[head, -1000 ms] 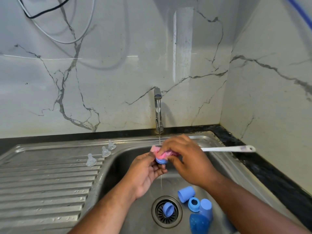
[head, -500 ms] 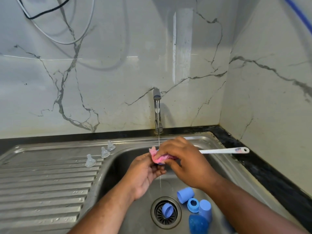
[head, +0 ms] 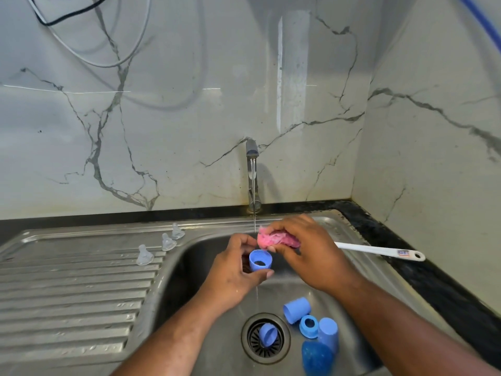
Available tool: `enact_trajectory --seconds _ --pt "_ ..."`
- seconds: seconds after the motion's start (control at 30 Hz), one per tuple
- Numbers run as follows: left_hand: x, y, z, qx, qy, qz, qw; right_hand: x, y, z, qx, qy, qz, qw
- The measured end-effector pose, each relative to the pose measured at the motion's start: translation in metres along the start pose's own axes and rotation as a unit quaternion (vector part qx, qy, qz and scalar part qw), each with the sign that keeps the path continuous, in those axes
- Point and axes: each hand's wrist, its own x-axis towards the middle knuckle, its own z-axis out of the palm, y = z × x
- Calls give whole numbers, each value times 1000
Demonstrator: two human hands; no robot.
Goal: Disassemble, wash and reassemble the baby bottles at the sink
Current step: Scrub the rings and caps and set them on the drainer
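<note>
Over the steel sink [head: 173, 283], my left hand [head: 233, 275] grips a blue bottle collar ring [head: 260, 260], its opening facing me. My right hand [head: 309, 253] holds a pink scrubber [head: 273, 238] just above and right of the ring, beside the thin water stream [head: 254, 221] from the tap [head: 252, 180]. In the basin lie a blue cap [head: 296, 309], a blue collar ring [head: 309, 325], another blue cap [head: 328, 333] and a blue bottle [head: 316, 358]. A further blue ring [head: 267, 334] sits on the drain strainer [head: 254, 346].
Three clear silicone teats [head: 145, 255] [head: 168, 241] [head: 177, 230] stand on the ribbed drainboard [head: 70, 294] at the left. A white bottle-brush handle [head: 379, 251] lies across the sink's right rim. Marble walls close the back and right; cables hang at top left.
The pink scrubber was pressed into the blue ring; now my right hand has lifted it out and the ring's opening shows in my left hand.
</note>
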Motion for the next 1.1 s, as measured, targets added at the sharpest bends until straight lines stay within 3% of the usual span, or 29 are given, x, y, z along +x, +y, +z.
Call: enact_trajectory --seconds 0.17,0.4,0.57,0.8,0.87,1.1 --pt "-1 11 -1 -76 31 14 997 -2 -3 3 0 -48 1 999" --pt "4 9 -6 -139 60 23 988 0 -5 3 83 -93 -10 992" --pt "6 10 -12 -281 44 -6 959 2 -6 -1 75 -128 -22 989" --pt "-1 23 -2 -423 -20 -103 900 5 -5 -1 84 -76 -54 992" --pt "-1 26 -2 -427 -28 -119 896 4 -4 0 70 -78 -49 993" --pt "-3 30 3 -425 -31 -63 902 4 -3 0 59 -26 1 998"
